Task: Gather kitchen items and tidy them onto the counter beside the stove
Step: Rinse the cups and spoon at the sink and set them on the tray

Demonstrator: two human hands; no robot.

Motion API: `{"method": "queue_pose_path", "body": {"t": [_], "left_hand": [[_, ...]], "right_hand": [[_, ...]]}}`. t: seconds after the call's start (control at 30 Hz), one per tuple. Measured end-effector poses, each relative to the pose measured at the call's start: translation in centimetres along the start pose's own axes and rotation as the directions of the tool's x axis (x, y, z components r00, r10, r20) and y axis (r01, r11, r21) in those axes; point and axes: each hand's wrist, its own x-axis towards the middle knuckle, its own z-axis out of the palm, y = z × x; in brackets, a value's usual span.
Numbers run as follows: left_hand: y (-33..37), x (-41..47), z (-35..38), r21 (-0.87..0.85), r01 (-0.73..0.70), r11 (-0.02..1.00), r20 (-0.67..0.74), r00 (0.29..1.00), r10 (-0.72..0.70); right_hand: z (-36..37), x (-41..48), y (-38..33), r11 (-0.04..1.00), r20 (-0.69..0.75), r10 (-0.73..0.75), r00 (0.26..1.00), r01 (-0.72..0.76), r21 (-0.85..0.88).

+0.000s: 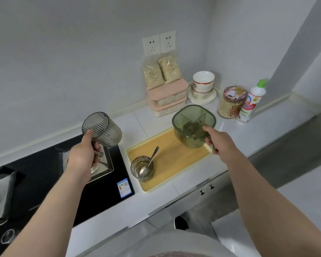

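My left hand [83, 154] grips the handle of a smoky grey ribbed cup [103, 129], held tilted in the air above the right edge of the black stove [44, 175]. My right hand [218, 139] grips the handle of a green see-through container with inner dividers [192, 125], held over the far right corner of a yellow tray [172, 158]. On the tray's near left stands a small dirty glass cup [142, 168] with a metal spoon [149, 162] leaning in it. The tray lies on the white counter [189, 184] beside the stove.
Against the back wall stand two stacked pink-lidded boxes [166, 99] with two grain bags [161, 73] on top, stacked bowls [202, 85] on a plate, a cereal jar [232, 102] and a white bottle with a green cap [252, 101]. Wall sockets [158, 43] sit above.
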Motion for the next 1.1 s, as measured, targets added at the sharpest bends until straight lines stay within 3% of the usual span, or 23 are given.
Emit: {"method": "queue_pose_path", "body": {"t": [0.2, 0.33, 0.6, 0.83, 1.1], "left_hand": [[-0.4, 2.5, 5.7, 0.081, 0.003, 0.997, -0.03, 1.0, 0.0], [-1.1, 3.6, 8.0, 0.164, -0.023, 0.986, -0.009, 1.0, 0.025], [-1.5, 4.9, 8.5, 0.219, 0.01, 0.976, -0.089, 0.996, 0.01], [-1.4, 5.9, 8.9, 0.225, 0.023, 0.974, -0.1, 0.995, 0.0], [-1.9, 7.4, 9.8, 0.444, -0.005, 0.896, 0.015, 1.0, -0.002]], "right_hand": [[-0.3, 7.2, -1.7, 0.931, 0.192, -0.047, 0.98, 0.112, -0.348], [0.3, 9.8, -2.2, 0.861, 0.299, -0.032, 0.954, 0.178, -0.477], [0.7, 13.8, -4.1, 0.727, 0.416, -0.024, 0.909, 0.301, -0.617], [1.6, 16.7, -4.9, 0.595, 0.413, -0.165, 0.896, 0.424, -0.683], [2.3, 17.7, -2.7, 0.608, 0.346, -0.302, 0.888, 0.459, -0.647]]}}
